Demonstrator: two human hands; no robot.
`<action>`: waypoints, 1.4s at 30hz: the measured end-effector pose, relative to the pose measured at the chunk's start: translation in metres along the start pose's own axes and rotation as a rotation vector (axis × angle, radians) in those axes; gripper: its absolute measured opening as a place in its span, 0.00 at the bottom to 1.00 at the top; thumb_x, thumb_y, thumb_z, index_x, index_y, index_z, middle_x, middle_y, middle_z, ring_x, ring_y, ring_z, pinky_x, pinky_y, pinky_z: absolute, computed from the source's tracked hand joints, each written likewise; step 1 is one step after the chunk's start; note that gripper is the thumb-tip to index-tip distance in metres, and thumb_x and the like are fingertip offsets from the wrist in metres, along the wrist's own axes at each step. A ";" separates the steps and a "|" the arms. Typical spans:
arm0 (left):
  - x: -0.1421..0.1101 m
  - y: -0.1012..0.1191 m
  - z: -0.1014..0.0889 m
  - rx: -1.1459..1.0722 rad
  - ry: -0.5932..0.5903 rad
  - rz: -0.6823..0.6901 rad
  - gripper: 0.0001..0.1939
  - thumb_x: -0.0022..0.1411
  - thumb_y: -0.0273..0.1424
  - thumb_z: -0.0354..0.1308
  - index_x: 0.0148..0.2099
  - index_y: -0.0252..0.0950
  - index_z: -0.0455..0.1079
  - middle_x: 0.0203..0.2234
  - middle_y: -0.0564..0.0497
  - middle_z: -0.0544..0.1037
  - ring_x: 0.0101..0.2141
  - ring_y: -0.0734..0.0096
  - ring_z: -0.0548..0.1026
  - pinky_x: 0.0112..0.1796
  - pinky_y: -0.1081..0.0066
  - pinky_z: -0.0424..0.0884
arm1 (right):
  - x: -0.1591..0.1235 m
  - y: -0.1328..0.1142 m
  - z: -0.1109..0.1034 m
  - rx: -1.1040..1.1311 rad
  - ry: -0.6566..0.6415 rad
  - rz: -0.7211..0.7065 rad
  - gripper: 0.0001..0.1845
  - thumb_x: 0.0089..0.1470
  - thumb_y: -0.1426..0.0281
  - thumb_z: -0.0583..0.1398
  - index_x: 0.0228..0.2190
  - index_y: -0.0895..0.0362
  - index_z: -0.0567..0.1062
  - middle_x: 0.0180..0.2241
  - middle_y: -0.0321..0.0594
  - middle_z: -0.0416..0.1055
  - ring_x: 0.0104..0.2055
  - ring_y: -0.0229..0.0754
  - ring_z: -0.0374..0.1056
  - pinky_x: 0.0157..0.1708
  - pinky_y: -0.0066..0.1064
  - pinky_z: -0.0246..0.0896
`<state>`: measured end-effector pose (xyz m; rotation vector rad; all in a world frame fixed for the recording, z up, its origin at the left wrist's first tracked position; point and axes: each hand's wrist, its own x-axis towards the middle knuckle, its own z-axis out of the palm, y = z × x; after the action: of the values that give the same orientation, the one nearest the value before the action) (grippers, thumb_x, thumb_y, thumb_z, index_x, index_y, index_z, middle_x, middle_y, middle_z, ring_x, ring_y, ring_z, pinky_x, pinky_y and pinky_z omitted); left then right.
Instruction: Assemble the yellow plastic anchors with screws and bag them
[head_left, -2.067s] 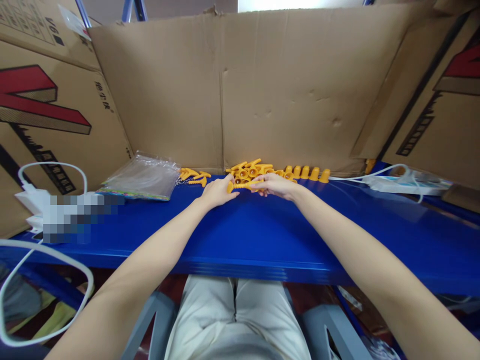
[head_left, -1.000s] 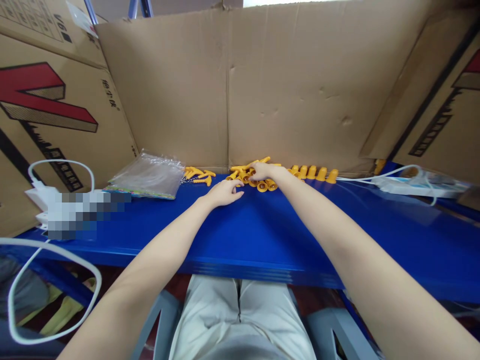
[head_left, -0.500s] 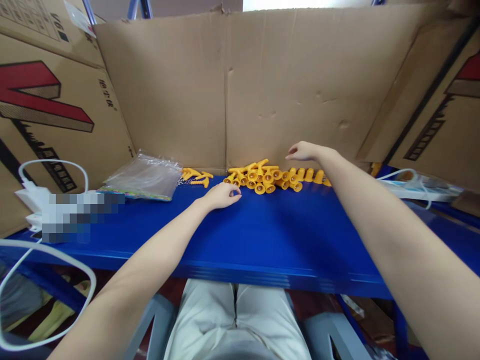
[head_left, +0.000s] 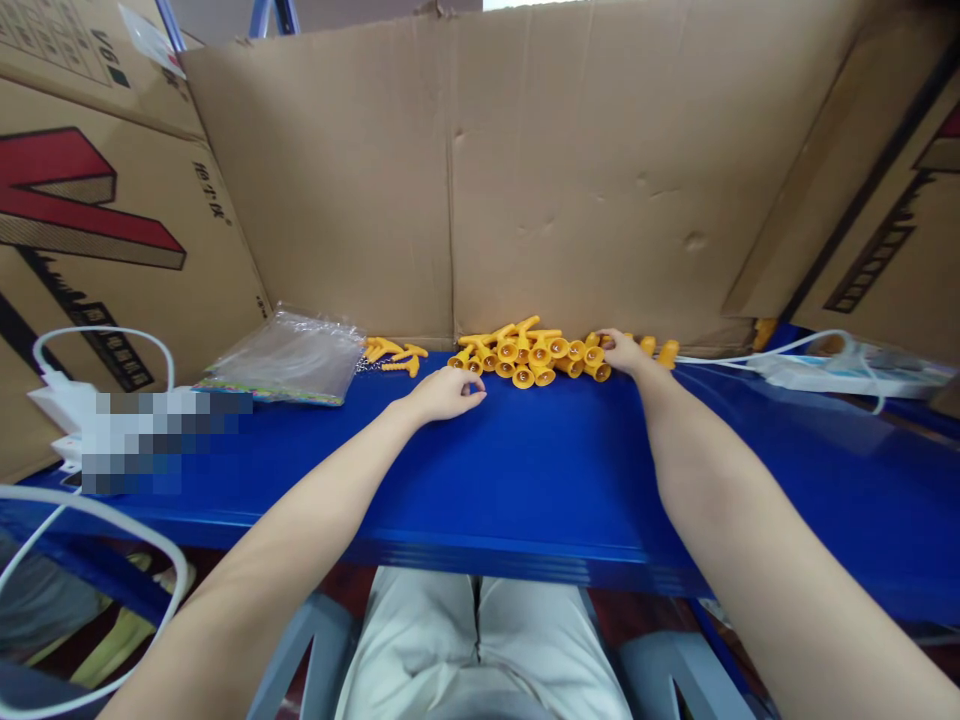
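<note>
My left hand (head_left: 450,393) rests on the blue tabletop just in front of the pile. Its fingers are loosely curled, with a gap to the thumb and nothing visible between them. Beyond it lies a heap of yellow bell-shaped pieces (head_left: 523,376), many with open mouths facing me, and some T-shaped handles on top. My right hand (head_left: 621,352) reaches into the upright yellow cups at the heap's right end, fingertips closed around one that is mostly hidden. Two more yellow cups (head_left: 667,352) stand to its right.
Yellow T-shaped pieces (head_left: 405,357) with small chains lie left of the heap, beside a stack of clear plastic bags (head_left: 289,355). Cardboard (head_left: 585,180) walls the back. White power strips with cables sit at the left and right (head_left: 832,375).
My right hand has come down from above the heap onto the row of upright yellow cups. My left hand has stayed in nearly the same place.
</note>
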<state>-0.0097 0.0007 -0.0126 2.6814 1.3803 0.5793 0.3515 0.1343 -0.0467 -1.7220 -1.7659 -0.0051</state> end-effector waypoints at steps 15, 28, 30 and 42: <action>0.001 -0.002 0.001 0.013 -0.002 0.007 0.12 0.59 0.34 0.54 0.39 0.35 0.76 0.26 0.51 0.77 0.28 0.70 0.73 0.33 0.71 0.66 | 0.000 -0.022 -0.016 -0.152 -0.071 0.070 0.08 0.46 0.73 0.60 0.33 0.55 0.70 0.36 0.42 0.72 0.39 0.44 0.68 0.37 0.33 0.61; 0.005 -0.043 0.006 0.235 0.168 -0.195 0.22 0.58 0.36 0.55 0.54 0.34 0.69 0.58 0.39 0.65 0.58 0.54 0.63 0.56 0.58 0.59 | -0.011 -0.044 -0.058 -0.210 0.156 0.220 0.21 0.48 0.68 0.59 0.46 0.59 0.68 0.41 0.55 0.70 0.44 0.56 0.69 0.41 0.45 0.63; 0.003 -0.055 0.006 0.243 0.086 -0.308 0.26 0.59 0.37 0.54 0.58 0.35 0.65 0.61 0.40 0.61 0.61 0.53 0.58 0.57 0.58 0.57 | -0.010 -0.045 -0.065 -0.224 0.156 0.240 0.23 0.46 0.69 0.61 0.46 0.61 0.69 0.41 0.57 0.70 0.44 0.57 0.69 0.42 0.45 0.64; 0.005 -0.069 0.003 0.279 0.021 -0.413 0.23 0.60 0.29 0.49 0.57 0.29 0.67 0.57 0.38 0.67 0.58 0.56 0.64 0.57 0.65 0.58 | -0.058 -0.013 -0.046 0.084 -0.228 0.336 0.07 0.44 0.71 0.63 0.21 0.58 0.69 0.18 0.45 0.68 0.28 0.48 0.69 0.28 0.39 0.64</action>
<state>-0.0588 0.0458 -0.0297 2.4599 2.0811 0.3978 0.3554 0.0613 -0.0312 -1.9991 -1.5827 0.4191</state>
